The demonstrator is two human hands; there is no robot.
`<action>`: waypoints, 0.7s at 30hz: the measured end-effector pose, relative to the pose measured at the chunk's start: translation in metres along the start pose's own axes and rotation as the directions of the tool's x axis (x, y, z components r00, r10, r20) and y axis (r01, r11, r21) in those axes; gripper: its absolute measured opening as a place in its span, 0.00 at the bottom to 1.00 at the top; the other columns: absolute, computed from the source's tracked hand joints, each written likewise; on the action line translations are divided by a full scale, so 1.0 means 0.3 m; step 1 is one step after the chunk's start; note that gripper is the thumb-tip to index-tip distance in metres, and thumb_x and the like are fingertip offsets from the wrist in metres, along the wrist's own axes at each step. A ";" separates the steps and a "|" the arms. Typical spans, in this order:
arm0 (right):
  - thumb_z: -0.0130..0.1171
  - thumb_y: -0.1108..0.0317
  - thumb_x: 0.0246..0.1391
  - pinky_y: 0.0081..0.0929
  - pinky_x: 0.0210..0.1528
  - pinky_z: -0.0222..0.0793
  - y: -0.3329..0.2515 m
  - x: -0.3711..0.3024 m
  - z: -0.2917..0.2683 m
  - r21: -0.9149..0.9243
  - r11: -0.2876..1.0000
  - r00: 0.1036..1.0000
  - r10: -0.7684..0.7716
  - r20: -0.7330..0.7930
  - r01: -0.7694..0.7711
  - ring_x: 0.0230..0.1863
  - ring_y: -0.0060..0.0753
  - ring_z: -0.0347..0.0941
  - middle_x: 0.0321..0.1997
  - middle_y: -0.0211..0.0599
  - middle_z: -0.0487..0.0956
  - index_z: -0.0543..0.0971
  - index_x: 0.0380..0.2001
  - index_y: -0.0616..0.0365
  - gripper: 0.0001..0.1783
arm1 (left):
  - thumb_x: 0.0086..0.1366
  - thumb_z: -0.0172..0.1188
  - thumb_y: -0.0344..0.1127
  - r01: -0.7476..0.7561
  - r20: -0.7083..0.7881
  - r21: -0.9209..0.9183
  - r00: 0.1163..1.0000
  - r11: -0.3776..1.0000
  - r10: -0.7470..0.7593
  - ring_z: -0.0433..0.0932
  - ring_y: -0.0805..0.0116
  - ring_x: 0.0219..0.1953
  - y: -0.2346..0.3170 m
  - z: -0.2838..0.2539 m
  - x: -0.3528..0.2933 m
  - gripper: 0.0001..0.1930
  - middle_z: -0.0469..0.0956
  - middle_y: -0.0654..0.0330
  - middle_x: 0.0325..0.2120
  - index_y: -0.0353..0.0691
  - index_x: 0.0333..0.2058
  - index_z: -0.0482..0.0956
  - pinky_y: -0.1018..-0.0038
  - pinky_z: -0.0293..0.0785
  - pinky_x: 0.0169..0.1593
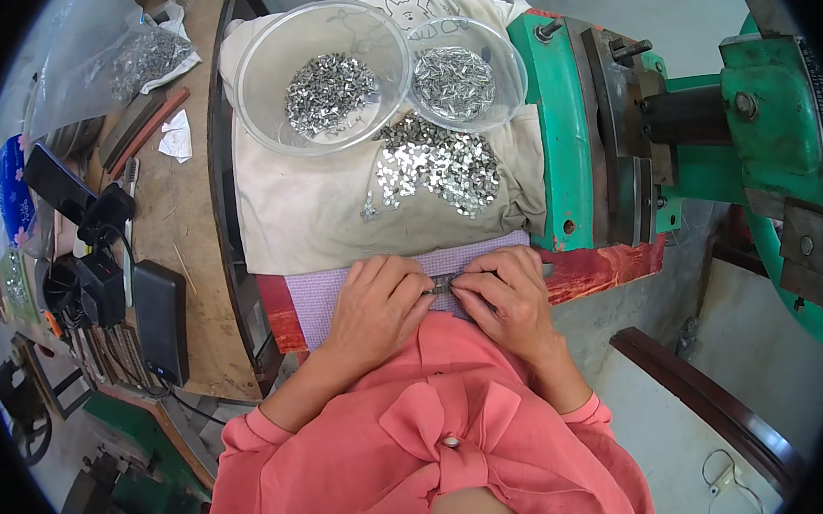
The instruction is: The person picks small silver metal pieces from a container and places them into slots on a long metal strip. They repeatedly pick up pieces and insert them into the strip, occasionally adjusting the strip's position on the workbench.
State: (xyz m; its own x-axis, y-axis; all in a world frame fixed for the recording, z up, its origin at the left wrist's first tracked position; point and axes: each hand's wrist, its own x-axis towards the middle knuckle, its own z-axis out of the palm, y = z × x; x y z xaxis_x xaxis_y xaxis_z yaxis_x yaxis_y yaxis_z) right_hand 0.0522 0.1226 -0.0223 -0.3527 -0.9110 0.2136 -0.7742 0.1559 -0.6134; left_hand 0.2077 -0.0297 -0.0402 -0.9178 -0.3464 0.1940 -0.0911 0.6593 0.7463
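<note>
Close to my body, at the near edge of the table, both hands meet with fingertips pinched. My left hand (pixel 376 302) and my right hand (pixel 511 296) grip the two ends of a small dark metal piece (pixel 442 285); its exact kind is too small to make out. Beneath them lies a purple woven cloth (pixel 315 298). Farther back, a loose pile of small shiny metal pieces (pixel 445 170) rests on a beige cloth (pixel 282 211). Behind the pile stand a large clear plastic tub (pixel 249 106) and a smaller one (pixel 515 80), each holding many small metal parts.
A green press (pixel 568 163) stands at the right, its wheel reaching outward. On the left, a wooden bench (pixel 187 234) carries a black power bank (pixel 161 322), a phone (pixel 58 182), a reddish bar (pixel 151 128) and a plastic bag of metal bits (pixel 145 62).
</note>
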 end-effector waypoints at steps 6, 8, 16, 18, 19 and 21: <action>0.73 0.74 0.40 0.36 0.46 0.65 -0.002 0.002 -0.002 -0.009 1.000 1.000 0.015 -0.012 -0.015 0.42 0.37 0.74 0.38 0.29 0.79 0.85 0.30 0.52 0.11 | 0.55 0.70 0.29 -0.042 -0.002 0.055 0.999 0.998 0.042 0.75 0.59 0.38 0.005 0.002 0.012 0.09 0.77 0.62 0.35 0.41 0.33 0.79 0.64 0.66 0.41; 0.73 0.74 0.40 0.36 0.46 0.65 0.000 0.000 -0.004 -0.011 1.000 1.000 0.019 -0.016 -0.019 0.42 0.37 0.74 0.38 0.29 0.79 0.85 0.30 0.52 0.11 | 0.55 0.69 0.29 -0.058 0.003 0.073 0.998 0.996 0.058 0.75 0.59 0.38 0.006 0.003 0.015 0.09 0.77 0.62 0.35 0.41 0.33 0.79 0.63 0.67 0.41; 0.74 0.74 0.39 0.37 0.46 0.65 0.003 -0.002 -0.009 -0.018 1.000 1.000 0.001 0.001 -0.001 0.42 0.37 0.75 0.38 0.28 0.79 0.85 0.31 0.51 0.12 | 0.53 0.69 0.28 -0.075 0.006 0.121 0.997 0.990 0.075 0.75 0.60 0.37 0.022 -0.035 0.041 0.10 0.77 0.62 0.34 0.41 0.33 0.78 0.64 0.68 0.41; 0.73 0.73 0.40 0.37 0.47 0.64 0.001 0.004 -0.016 -0.032 0.999 1.000 -0.022 -0.001 0.022 0.42 0.37 0.74 0.38 0.28 0.78 0.84 0.32 0.51 0.12 | 0.51 0.69 0.27 -0.057 -0.017 0.134 0.998 0.989 0.059 0.75 0.59 0.36 0.020 -0.057 0.043 0.10 0.77 0.63 0.33 0.42 0.32 0.78 0.65 0.68 0.40; 0.73 0.72 0.40 0.38 0.47 0.64 -0.001 0.007 -0.020 -0.038 0.999 0.999 -0.034 -0.001 0.034 0.42 0.37 0.73 0.38 0.28 0.77 0.84 0.33 0.51 0.12 | 0.51 0.70 0.27 -0.047 -0.028 0.141 0.998 0.989 0.051 0.75 0.59 0.35 0.018 -0.070 0.044 0.10 0.77 0.63 0.33 0.42 0.32 0.79 0.65 0.68 0.39; 0.73 0.72 0.41 0.38 0.48 0.65 -0.010 0.012 -0.019 -0.050 0.998 0.999 -0.043 0.009 0.043 0.43 0.37 0.73 0.38 0.28 0.77 0.84 0.33 0.51 0.12 | 0.49 0.70 0.26 -0.008 -0.063 0.170 0.998 0.985 0.019 0.75 0.59 0.35 0.011 -0.097 0.048 0.10 0.78 0.63 0.32 0.42 0.31 0.79 0.65 0.68 0.39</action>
State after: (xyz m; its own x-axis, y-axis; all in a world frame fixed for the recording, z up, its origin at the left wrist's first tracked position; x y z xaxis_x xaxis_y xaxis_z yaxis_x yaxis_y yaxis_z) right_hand 0.0503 0.1210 -0.0153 -0.3146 -0.9202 0.2328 -0.8139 0.1353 -0.5650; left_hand 0.2053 -0.0519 -0.0163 -0.8932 -0.3751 0.2479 -0.1479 0.7658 0.6259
